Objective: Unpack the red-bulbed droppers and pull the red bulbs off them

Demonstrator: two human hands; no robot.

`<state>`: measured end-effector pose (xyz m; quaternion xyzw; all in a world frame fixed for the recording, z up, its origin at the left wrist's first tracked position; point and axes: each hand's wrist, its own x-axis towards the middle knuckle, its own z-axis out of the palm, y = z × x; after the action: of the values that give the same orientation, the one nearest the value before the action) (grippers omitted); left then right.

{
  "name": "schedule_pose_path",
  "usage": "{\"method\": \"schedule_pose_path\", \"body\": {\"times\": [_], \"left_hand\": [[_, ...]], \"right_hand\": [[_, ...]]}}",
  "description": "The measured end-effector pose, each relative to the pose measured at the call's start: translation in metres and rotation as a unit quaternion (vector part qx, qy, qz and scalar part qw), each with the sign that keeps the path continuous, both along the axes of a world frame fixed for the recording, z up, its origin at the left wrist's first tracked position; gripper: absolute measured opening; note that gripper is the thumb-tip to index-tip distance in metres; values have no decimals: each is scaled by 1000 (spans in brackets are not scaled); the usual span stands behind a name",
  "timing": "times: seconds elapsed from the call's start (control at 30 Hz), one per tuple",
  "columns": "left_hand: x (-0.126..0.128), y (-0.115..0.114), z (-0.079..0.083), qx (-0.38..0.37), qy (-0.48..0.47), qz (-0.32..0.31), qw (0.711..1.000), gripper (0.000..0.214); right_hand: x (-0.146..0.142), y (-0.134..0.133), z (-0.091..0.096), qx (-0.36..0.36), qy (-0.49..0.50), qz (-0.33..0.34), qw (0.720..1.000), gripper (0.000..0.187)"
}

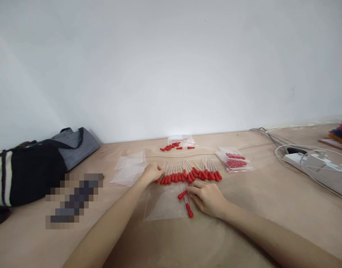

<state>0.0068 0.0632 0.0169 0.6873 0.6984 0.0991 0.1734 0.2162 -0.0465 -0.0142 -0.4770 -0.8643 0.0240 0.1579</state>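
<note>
A row of several clear droppers with red rubber bulbs (191,174) lies across the tan table (243,223). My left hand (152,173) rests at the row's left end, fingers curled on the outermost dropper. My right hand (207,197) lies just below the row, its fingers pinched near two loose droppers (186,201) that lie on an empty clear plastic bag (162,204). Whether the fingers actually grip one I cannot make out.
Empty clear bags (128,169) lie at the left. Loose red bulbs (173,146) sit by the wall, filled bags (235,160) to the right. A striped bag (34,167) is far left. White cables and a power strip (307,160) are at right.
</note>
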Motion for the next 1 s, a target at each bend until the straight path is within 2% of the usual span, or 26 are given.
{"method": "schedule_pose_path", "body": {"times": [0.07,0.3,0.4,0.5,0.57,0.6,0.7,0.8,0.87,0.93,1.0], "left_hand": [[1,1,-2,10,13,5,1000,11],[-4,0,-3,38,27,-4,999,20],[-4,-14,1,74,20,-15,997,18],[3,-40,2,95,-24,-79,992,19],[12,-59,-1,40,-129,-182,974,26],[17,-68,-2,2,-169,-212,963,26],[30,-87,-7,-81,-225,-252,938,23],[34,-91,-6,-109,-237,-246,933,20],[28,-85,-2,-97,-242,-230,938,18],[15,-71,3,-47,-219,-194,955,18],[-1,-53,8,39,-142,-123,981,19]], "right_hand": [[-1,2,0,8,-28,-9,1000,27],[-3,10,-6,46,-69,-17,996,18],[-2,12,-12,95,-60,-2,994,15],[-1,11,-17,185,-37,30,982,14],[-2,10,-19,246,-19,57,967,16],[-3,9,-19,270,-12,68,960,18],[-5,7,-17,309,0,89,947,23],[-6,5,-16,320,22,96,942,23],[-7,2,-16,308,56,88,946,20],[-7,-3,-14,264,87,77,957,17],[-9,-10,-10,194,98,81,973,16]]}}
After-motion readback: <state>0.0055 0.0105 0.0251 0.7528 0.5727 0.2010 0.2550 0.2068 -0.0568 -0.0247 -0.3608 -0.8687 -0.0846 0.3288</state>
